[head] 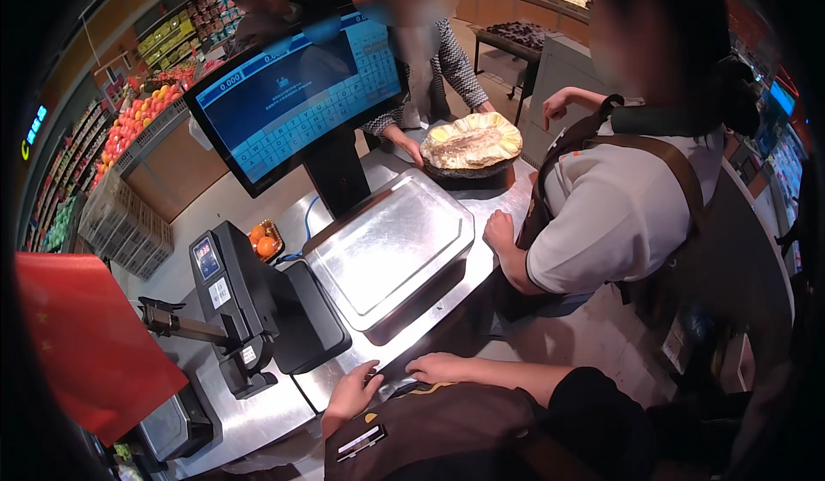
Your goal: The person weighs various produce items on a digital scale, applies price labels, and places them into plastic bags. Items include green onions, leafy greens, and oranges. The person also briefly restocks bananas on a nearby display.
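My left hand [351, 389] is at the counter's near edge, thumb apart from the fingers and nothing in it. Just right of it, my right hand [439, 368] is also empty, its fingers loosely bent by the same edge. Ahead of both hands lies the stainless-steel weighing platform [393, 245] of a scale, with nothing on it. A touch screen [303, 100] with an on-screen keyboard stands behind it on a black post. Beyond the platform, a person across the counter holds a cut piece of what looks like jackfruit [474, 142], its yellow pods facing up.
A co-worker [606, 210] stands close on my right, one fist by the platform. Left of the platform are a black label printer [232, 287] and a small tray of orange fruit [265, 241]. A red flag [97, 345], stacked plastic crates [129, 229] and another scale [169, 426] are further left.
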Available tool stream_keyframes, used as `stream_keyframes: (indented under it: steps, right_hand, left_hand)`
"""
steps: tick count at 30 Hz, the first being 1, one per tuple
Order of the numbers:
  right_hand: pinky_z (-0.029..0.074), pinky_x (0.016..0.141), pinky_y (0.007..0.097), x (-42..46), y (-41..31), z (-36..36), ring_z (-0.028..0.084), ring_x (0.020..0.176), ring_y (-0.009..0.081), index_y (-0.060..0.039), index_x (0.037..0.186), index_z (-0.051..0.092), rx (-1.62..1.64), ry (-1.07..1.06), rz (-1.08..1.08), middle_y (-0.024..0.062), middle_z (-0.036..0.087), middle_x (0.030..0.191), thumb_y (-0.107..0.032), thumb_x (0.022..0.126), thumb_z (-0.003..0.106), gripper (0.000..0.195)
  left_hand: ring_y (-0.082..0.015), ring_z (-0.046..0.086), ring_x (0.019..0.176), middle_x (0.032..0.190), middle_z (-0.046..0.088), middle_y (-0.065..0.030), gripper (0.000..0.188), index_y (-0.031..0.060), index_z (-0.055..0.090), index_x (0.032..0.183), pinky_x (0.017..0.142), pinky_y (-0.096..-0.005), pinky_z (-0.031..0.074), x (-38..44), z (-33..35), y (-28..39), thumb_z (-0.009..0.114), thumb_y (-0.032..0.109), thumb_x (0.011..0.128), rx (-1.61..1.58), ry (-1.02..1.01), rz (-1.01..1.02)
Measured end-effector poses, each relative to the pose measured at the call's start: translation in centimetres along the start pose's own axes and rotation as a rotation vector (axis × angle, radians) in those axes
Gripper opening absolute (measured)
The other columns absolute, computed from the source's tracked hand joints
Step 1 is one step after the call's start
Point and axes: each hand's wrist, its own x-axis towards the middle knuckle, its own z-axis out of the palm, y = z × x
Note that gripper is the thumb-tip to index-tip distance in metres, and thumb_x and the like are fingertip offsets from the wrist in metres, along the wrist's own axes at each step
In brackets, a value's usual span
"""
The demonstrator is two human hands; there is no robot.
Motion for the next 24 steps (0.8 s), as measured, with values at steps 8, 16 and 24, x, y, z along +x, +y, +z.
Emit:
stream_keyframes:
  steps: [8, 16, 24]
  right_hand:
    - [0.046, 0.089, 0.0434, -0.7, 0.6, 0.8, 0.059, 0.104, 0.0354, -0.0077, 0.12, 0.057, 0.047, 0.028, 0.004, 0.0182, 0.063, 0.108, -0.029, 0.093, 0.049, 0.035]
    - [0.048, 0.086, 0.0423, -1.7, 1.3, 0.9, 0.061, 0.102, 0.0336, -0.0091, 0.115, 0.062, 0.163, 0.27, -0.003, 0.015, 0.065, 0.108, -0.026, 0.091, 0.052, 0.03]
    - [0.051, 0.072, 0.0244, -1.6, 3.2, 1.3, 0.062, 0.077, 0.0104, 0.004, 0.107, 0.062, 0.669, 0.245, 0.037, 0.0068, 0.066, 0.087, -0.011, 0.096, 0.052, 0.021]
  left_hand:
    - [-0.0217, 0.056, 0.062, 0.067, 0.059, -0.0133, 0.033, -0.002, 0.054, 0.069, 0.059, -0.0334, 0.044, 0.9, 1.4, -2.2, 0.062, 0.022, 0.09, -0.286, 0.461, 0.064]
    - [-0.0055, 0.029, 0.057, 0.056, 0.031, 0.0041, 0.044, 0.0048, 0.035, 0.06, 0.049, -0.0277, 0.026, 1.3, 1.3, 0.2, 0.057, 0.018, 0.095, -0.506, 0.594, 0.119]
    - [-0.0108, 0.053, 0.061, 0.072, 0.059, -0.0041, 0.017, 0.0019, 0.054, 0.098, 0.058, -0.0269, 0.044, 1.5, 4.6, 0.5, 0.053, 0.019, 0.095, -0.517, 0.596, 0.131]
